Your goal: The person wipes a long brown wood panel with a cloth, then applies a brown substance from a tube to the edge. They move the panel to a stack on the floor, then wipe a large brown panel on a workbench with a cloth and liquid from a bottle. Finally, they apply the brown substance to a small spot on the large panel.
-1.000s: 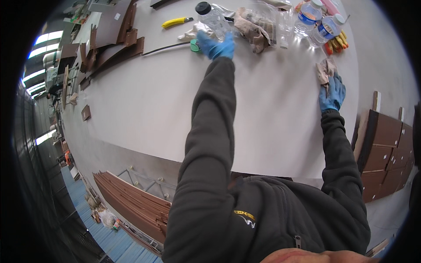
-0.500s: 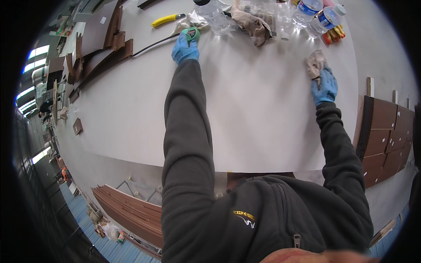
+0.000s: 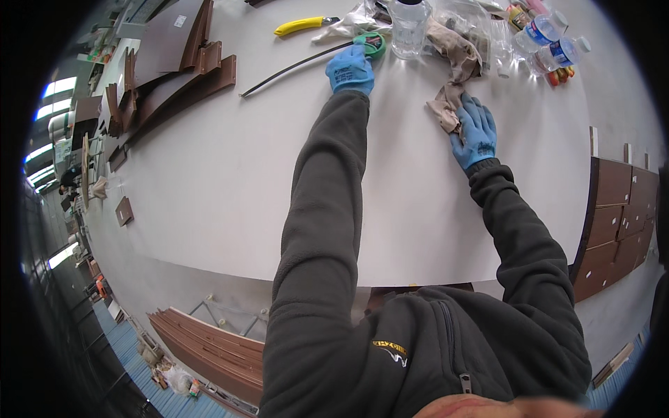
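Note:
At the far middle of the white table point(image 3: 209, 209), my left hand point(image 3: 350, 70), in a blue glove, closes on a green tape measure point(image 3: 374, 45). A thin dark strip point(image 3: 293, 70) runs leftward from beside that hand across the tabletop. My right hand point(image 3: 477, 132), also blue-gloved, presses a crumpled beige cloth point(image 3: 447, 108) against the surface, its fingers fairly straight along the cloth's right side. Just beyond lies another beige cloth point(image 3: 456, 52), touching or nearly touching the first. A clear bottle with a dark cap point(image 3: 409, 31) stands to the right of the tape measure.
A yellow-handled cutter point(image 3: 300, 26) lies at the far left of the bottle. Brown folded metal panels point(image 3: 174, 76) pile up on the left, with a small brown piece point(image 3: 124, 211) nearer. Two labelled water bottles point(image 3: 561, 54) occupy the far right corner. More brown panels point(image 3: 613, 216) stand beyond the right edge.
My right hand has swept left with its cloth, toward the other cloth. The whole view has shifted, so the tabletop things appear further right; my left hand stays on the tape measure.

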A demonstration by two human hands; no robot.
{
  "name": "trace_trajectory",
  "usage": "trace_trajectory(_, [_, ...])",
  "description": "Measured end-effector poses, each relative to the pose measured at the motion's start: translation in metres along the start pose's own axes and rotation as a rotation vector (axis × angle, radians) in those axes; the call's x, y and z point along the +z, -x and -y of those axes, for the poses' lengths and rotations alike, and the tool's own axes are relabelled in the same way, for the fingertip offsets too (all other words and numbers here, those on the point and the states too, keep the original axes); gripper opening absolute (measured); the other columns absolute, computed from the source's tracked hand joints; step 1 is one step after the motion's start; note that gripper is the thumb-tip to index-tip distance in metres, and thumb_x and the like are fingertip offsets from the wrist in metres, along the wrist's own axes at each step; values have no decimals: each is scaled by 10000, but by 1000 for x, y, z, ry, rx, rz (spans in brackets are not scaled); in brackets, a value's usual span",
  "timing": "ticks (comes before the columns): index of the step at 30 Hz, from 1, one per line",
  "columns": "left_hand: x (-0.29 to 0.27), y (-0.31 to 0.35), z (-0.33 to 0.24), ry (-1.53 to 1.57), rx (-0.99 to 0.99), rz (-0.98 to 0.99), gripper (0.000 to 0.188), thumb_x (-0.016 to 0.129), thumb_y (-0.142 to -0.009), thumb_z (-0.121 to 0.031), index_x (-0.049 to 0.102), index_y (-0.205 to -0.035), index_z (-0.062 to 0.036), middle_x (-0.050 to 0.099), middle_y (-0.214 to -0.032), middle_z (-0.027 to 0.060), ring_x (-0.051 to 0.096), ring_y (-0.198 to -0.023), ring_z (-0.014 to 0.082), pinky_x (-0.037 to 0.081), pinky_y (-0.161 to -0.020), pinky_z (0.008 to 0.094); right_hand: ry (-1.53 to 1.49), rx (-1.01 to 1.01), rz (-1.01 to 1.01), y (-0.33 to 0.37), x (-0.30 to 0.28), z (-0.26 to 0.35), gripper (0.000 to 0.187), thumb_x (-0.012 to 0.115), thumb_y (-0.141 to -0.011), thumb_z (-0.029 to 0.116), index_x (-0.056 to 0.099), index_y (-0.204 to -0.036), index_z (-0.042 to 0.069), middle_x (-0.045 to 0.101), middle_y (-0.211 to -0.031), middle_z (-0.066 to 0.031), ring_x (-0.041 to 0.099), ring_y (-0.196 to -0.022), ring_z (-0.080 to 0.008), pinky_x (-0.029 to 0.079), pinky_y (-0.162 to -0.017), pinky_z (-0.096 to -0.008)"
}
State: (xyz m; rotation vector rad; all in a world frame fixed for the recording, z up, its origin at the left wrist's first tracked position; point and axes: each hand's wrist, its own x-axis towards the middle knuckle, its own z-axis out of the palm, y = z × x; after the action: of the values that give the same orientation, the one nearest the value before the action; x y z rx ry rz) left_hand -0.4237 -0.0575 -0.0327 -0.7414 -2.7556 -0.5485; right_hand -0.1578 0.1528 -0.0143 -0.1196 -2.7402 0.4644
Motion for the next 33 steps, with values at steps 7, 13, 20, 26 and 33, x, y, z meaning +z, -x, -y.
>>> trace_trajectory(7, [17, -40, 6, 38, 112, -47, 339, 590, -885, -152, 703, -1204, -166, 719, -1205, 28, 700, -1083, 286, 542, -929, 459, 9, 17, 21, -2, -6, 3, 599, 775, -763, 131, 585, -1329, 79, 508, -1561, -189, 466, -1453, -380, 337, -1225, -517])
trace_trajectory(13, [29, -72, -11, 164, 164, -63, 342, 551, -931, -188, 694, -1236, -124, 721, -1143, 82, 701, -1048, 325, 549, -922, 475, 8, 37, 31, -3, -6, 1, 590, 776, -765, 132, 588, -1322, 84, 511, -1556, -186, 459, -1459, -379, 336, -1223, -520])
trace_trajectory(20, [-61, 52, 23, 655, -101, -265, 424, 662, -933, -97, 660, -1328, 58, 685, -1332, 255, 655, -1252, 384, 504, -1099, 421, -36, 64, -21, -31, 35, 47, 525, 718, -840, 222, 588, -1331, 91, 515, -1538, -202, 470, -1438, -402, 332, -1217, -514])
trace_trajectory(26, [-195, 342, 41, 514, -702, -172, 378, 560, -1029, -9, 611, -1393, 81, 626, -1436, 220, 591, -1352, 313, 447, -1165, 406, -60, 115, -179, -95, 109, 119, 493, 711, -846, 200, 613, -1318, 93, 573, -1470, -188, 524, -1371, -387, 392, -1164, -504])
trace_trajectory(33, [-276, 541, 0, 482, -1256, -220, 391, 530, -1063, -69, 585, -1410, 101, 641, -1410, 216, 607, -1314, 282, 445, -1159, 381, -443, -98, -152, -170, 171, 213, 287, 690, -862, 128, 675, -1148, 104, 746, -1047, -165, 711, -948, -389, 574, -896, -512])
